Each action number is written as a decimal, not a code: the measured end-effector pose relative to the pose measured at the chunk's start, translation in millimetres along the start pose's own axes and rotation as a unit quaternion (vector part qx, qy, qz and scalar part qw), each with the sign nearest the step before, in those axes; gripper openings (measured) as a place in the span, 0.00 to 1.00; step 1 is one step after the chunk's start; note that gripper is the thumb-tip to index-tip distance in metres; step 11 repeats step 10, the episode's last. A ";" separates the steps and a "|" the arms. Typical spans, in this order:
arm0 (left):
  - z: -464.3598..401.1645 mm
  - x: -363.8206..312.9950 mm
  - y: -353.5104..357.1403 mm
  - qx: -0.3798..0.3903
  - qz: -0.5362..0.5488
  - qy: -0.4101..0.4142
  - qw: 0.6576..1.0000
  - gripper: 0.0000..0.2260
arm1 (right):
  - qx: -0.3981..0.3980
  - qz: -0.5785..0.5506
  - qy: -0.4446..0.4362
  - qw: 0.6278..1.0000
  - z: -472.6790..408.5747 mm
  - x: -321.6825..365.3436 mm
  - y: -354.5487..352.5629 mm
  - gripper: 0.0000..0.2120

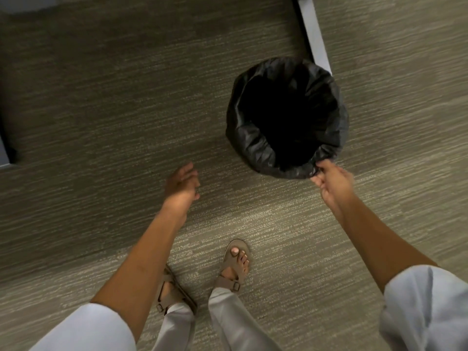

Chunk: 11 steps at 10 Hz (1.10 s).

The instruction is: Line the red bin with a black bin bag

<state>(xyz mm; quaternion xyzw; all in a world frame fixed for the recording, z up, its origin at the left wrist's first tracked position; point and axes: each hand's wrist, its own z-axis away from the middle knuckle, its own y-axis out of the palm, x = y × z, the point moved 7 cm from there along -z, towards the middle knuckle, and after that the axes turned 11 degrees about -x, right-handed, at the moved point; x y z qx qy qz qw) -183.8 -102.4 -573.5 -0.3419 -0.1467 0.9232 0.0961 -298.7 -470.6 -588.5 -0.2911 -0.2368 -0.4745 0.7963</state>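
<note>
A black bin bag [255, 138] lies folded over the rim of a round bin standing on the carpet, and its dark inside is open to the camera. The bag covers the bin entirely, so no red shows. My right hand [331, 181] pinches the bag's edge at the near right side of the rim. My left hand [182, 183] hangs over the carpet to the left of the bin, apart from it, fingers loosely spread and holding nothing.
Grey striped carpet [114, 110] covers the floor. A pale blue-grey furniture leg or panel [315, 34] rises just behind the bin. A dark object [6, 148] sits at the left edge. My sandalled feet [235, 267] stand near the bottom.
</note>
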 end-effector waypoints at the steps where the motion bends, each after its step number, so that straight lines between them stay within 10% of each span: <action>1: 3.4 13.0 -3.5 0.005 -0.007 -0.007 1.000 0.22 | -0.040 -0.065 0.005 0.997 -6.8 12.3 19.8 0.07; 4: 0.9 38.9 -23.9 0.003 -0.006 -0.024 1.000 0.23 | -0.052 -0.134 0.052 0.988 -29.5 7.2 63.2 0.24; 6: -5.2 38.4 -35.2 -0.008 -0.016 -0.032 0.999 0.23 | -0.005 -0.183 0.109 0.977 -33.9 -15.4 79.6 0.19; 11: 19.0 5.9 -12.4 0.038 -0.035 -0.011 0.999 0.21 | -0.058 0.144 0.091 0.984 -0.2 -14.3 43.7 0.38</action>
